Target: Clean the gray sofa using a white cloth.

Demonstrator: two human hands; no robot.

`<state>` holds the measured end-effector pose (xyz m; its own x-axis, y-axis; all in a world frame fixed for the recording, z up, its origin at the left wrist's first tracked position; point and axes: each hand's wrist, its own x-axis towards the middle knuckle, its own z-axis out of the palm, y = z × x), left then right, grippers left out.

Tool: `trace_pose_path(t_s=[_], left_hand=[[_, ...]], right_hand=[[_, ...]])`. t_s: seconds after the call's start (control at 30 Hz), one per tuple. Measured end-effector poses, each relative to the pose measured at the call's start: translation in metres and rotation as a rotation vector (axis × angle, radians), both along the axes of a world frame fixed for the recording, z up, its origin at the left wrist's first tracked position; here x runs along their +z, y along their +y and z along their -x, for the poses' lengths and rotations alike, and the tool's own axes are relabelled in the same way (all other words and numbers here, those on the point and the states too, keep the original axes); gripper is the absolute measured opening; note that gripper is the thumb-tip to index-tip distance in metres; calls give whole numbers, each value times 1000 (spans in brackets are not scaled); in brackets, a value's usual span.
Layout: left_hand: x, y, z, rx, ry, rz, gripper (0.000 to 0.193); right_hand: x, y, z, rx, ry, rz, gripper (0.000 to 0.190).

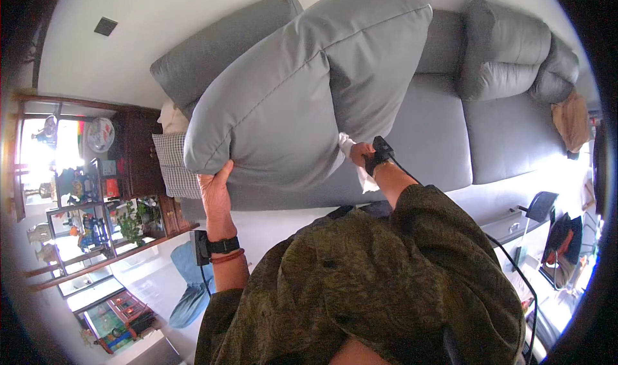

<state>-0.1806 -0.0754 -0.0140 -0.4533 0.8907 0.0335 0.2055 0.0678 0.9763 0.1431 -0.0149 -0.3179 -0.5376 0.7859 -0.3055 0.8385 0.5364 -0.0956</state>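
Observation:
A large grey sofa cushion (285, 104) stands tilted before me over the seat of a grey sofa (434, 128). At its lower left corner my left hand (216, 179) grips the edge, thumb on the near face and the fingers hidden beneath. My right hand (362, 155) is closed on a white cloth (367, 177) at the cushion's lower right side; part of the cloth sticks up against the cushion. Behind the big cushion leans another grey cushion (222, 46), against the wall.
A checkered cloth item (171, 162) lies at the sofa's left end. More grey cushions (507, 51) and a brown cloth (570, 119) are at the right end. A wooden display shelf (140, 147) stands left. A cable (521, 273) runs along my right side.

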Motion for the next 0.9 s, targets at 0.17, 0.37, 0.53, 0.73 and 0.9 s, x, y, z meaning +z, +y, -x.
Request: trace_pose_path(t_s=[0.17,0.37,0.53,0.73,0.9], left_hand=[[-4,-6,6,-20,-24,4,43],[5,-11,7,-47,-40,34,42],[3,-18,11,-36,-37,57,41],[0,-15,6,-23,-40,6,41],[4,-17,6,26,40,61,45]], right_hand=[[-3,-5,3,-21,-27,114,17],[-3,-4,6,-32,-60,231,20],[-2,-2,10,-52,-103,303,24],[-48,29,22,96,-135,210,38],[-5,32,26,-378,329,391,35]])
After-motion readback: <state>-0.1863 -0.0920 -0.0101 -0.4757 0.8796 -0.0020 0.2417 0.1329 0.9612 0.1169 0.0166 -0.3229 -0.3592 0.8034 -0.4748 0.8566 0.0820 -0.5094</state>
